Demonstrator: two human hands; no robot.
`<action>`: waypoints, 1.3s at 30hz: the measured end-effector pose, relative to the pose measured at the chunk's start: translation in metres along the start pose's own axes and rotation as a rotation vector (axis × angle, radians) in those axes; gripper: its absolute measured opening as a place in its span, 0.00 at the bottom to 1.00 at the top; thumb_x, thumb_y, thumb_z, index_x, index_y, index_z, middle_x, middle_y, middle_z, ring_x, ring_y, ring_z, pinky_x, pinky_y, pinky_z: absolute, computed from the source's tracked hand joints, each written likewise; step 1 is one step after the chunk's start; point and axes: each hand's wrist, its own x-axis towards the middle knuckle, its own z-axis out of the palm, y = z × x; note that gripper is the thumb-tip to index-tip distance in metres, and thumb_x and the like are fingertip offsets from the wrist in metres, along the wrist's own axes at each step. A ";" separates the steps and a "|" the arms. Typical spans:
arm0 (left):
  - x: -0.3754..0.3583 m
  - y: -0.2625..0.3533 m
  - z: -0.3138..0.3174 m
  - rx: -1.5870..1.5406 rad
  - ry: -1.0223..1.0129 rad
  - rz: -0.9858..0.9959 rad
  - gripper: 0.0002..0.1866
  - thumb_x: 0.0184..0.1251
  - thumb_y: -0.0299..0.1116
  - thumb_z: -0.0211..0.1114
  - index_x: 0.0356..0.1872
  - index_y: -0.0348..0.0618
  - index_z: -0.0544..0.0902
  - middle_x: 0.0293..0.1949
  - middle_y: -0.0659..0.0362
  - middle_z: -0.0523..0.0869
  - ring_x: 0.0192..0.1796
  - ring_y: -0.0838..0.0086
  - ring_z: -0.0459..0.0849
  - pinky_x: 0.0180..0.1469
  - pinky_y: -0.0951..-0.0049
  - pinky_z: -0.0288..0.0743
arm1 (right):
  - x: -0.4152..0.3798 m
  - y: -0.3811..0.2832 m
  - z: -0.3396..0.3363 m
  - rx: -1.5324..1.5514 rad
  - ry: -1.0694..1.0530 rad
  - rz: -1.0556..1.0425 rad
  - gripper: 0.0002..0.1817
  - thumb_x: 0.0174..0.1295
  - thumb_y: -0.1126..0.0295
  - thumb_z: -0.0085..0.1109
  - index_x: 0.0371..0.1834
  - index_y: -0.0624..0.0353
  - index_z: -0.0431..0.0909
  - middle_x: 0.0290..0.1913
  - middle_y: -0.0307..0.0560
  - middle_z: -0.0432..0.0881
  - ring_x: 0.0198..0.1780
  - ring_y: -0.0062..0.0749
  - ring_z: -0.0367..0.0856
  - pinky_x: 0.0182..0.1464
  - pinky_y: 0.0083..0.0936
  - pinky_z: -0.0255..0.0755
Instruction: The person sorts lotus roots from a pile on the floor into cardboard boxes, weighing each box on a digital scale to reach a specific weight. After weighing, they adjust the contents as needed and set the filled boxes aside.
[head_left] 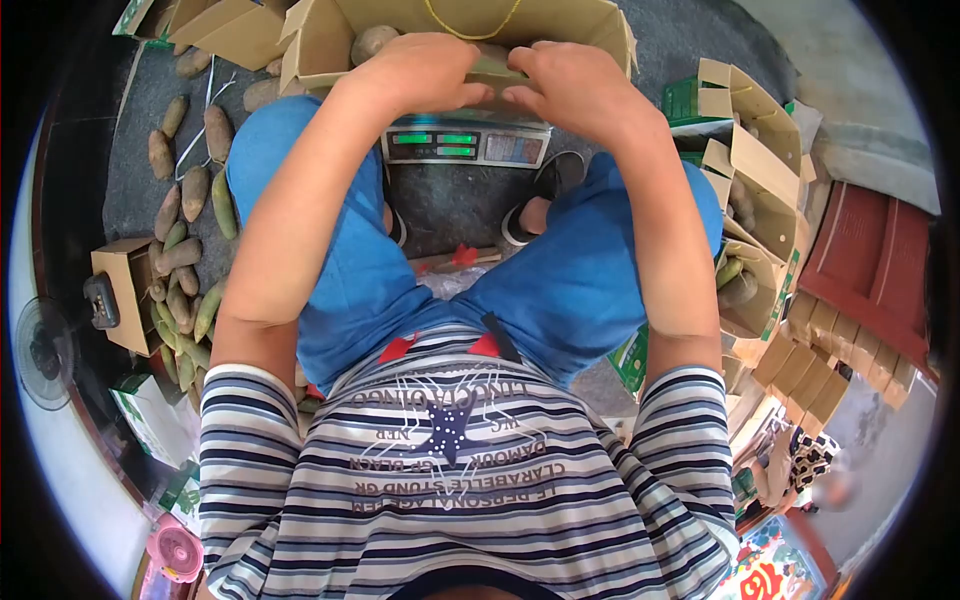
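Observation:
An open cardboard box (310, 50) with a yellow cord stands at the top, with a brown tuber (373, 44) inside at its left. At the box's near side, my left hand (432, 72) is bent over the edge, fingers inward and thumb nearer me. My right hand (572, 88) mirrors it a short gap away, also curled at that edge. What lies under both palms is hidden. Below the box, a scale (465, 145) shows lit green displays between my knees.
Many tubers (195, 192) lie on the floor at the left, near a small open box (125, 290). Open boxes (755, 200) with tubers line the right side. A fan (45, 350) stands far left. Another person (775, 470) is at the lower right.

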 end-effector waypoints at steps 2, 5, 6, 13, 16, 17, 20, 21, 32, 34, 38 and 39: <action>0.001 0.002 0.005 0.016 0.008 0.014 0.19 0.62 0.44 0.61 0.39 0.35 0.78 0.34 0.45 0.83 0.43 0.53 0.82 0.44 0.55 0.74 | 0.000 0.001 0.002 0.003 0.031 -0.024 0.16 0.60 0.58 0.58 0.42 0.59 0.76 0.38 0.52 0.81 0.45 0.47 0.80 0.46 0.40 0.73; 0.004 0.006 0.013 0.021 0.017 -0.010 0.16 0.60 0.40 0.62 0.38 0.35 0.79 0.34 0.45 0.83 0.42 0.51 0.82 0.44 0.54 0.74 | -0.001 -0.001 -0.001 0.016 0.017 -0.021 0.16 0.60 0.58 0.57 0.41 0.60 0.75 0.37 0.52 0.81 0.44 0.47 0.80 0.46 0.41 0.73; 0.005 0.006 0.015 0.020 0.019 -0.025 0.15 0.60 0.39 0.63 0.38 0.36 0.79 0.34 0.46 0.83 0.42 0.51 0.82 0.44 0.54 0.75 | -0.002 -0.001 0.000 0.023 0.036 -0.031 0.16 0.60 0.58 0.57 0.41 0.60 0.75 0.37 0.52 0.81 0.44 0.47 0.80 0.45 0.41 0.73; 0.012 0.009 0.017 0.015 0.046 -0.018 0.14 0.58 0.37 0.64 0.41 0.38 0.80 0.35 0.46 0.84 0.41 0.50 0.83 0.44 0.55 0.75 | 0.000 -0.006 0.000 0.064 0.069 -0.066 0.17 0.60 0.58 0.57 0.43 0.60 0.77 0.36 0.53 0.82 0.44 0.48 0.80 0.45 0.41 0.73; 0.005 0.019 -0.005 0.014 0.012 -0.056 0.18 0.56 0.38 0.66 0.46 0.40 0.80 0.39 0.47 0.84 0.45 0.51 0.82 0.49 0.57 0.75 | 0.004 -0.010 -0.009 0.097 0.070 -0.027 0.15 0.58 0.58 0.59 0.41 0.58 0.81 0.38 0.52 0.84 0.44 0.46 0.82 0.44 0.40 0.75; 0.004 0.016 -0.003 -0.028 0.068 -0.047 0.19 0.56 0.38 0.66 0.48 0.40 0.79 0.42 0.47 0.83 0.48 0.52 0.81 0.50 0.58 0.74 | 0.005 -0.011 -0.012 0.108 0.062 -0.006 0.15 0.58 0.58 0.60 0.40 0.56 0.83 0.40 0.51 0.84 0.45 0.44 0.83 0.44 0.39 0.76; -0.003 0.003 -0.007 -0.114 0.166 -0.007 0.24 0.58 0.37 0.66 0.56 0.41 0.75 0.52 0.48 0.78 0.55 0.55 0.76 0.57 0.62 0.70 | 0.006 -0.008 -0.011 0.068 0.175 -0.032 0.13 0.58 0.61 0.59 0.33 0.61 0.80 0.30 0.56 0.83 0.36 0.49 0.83 0.39 0.40 0.75; -0.004 0.000 -0.008 -0.108 0.211 0.022 0.24 0.58 0.37 0.66 0.56 0.41 0.75 0.52 0.48 0.78 0.55 0.55 0.76 0.57 0.62 0.70 | 0.005 -0.008 -0.012 0.075 0.164 -0.024 0.14 0.57 0.60 0.60 0.33 0.61 0.81 0.30 0.57 0.83 0.36 0.49 0.83 0.39 0.41 0.75; -0.027 -0.040 0.000 0.024 0.248 -0.099 0.22 0.65 0.43 0.61 0.55 0.41 0.75 0.51 0.49 0.79 0.55 0.55 0.77 0.55 0.62 0.71 | 0.000 0.001 -0.009 0.040 0.008 0.036 0.17 0.56 0.58 0.60 0.30 0.64 0.82 0.31 0.59 0.83 0.38 0.50 0.84 0.42 0.41 0.76; -0.030 -0.042 0.001 -0.008 0.244 -0.077 0.22 0.65 0.43 0.60 0.55 0.41 0.75 0.51 0.49 0.79 0.55 0.55 0.77 0.55 0.62 0.71 | 0.001 0.001 -0.009 0.026 -0.009 0.038 0.17 0.56 0.58 0.60 0.30 0.64 0.83 0.31 0.59 0.83 0.38 0.50 0.84 0.42 0.41 0.76; -0.033 -0.040 -0.002 -0.051 0.325 -0.075 0.21 0.66 0.43 0.60 0.54 0.42 0.75 0.50 0.49 0.79 0.55 0.54 0.77 0.55 0.62 0.71 | 0.004 -0.001 -0.009 0.010 -0.033 0.048 0.17 0.56 0.58 0.60 0.30 0.63 0.83 0.32 0.59 0.84 0.39 0.49 0.84 0.43 0.41 0.76; -0.034 -0.040 -0.003 -0.045 0.302 -0.095 0.21 0.65 0.43 0.60 0.54 0.41 0.75 0.50 0.49 0.79 0.55 0.54 0.77 0.55 0.62 0.71 | 0.005 0.000 -0.005 0.022 0.001 0.036 0.16 0.57 0.58 0.60 0.29 0.63 0.82 0.31 0.59 0.83 0.38 0.50 0.83 0.42 0.41 0.76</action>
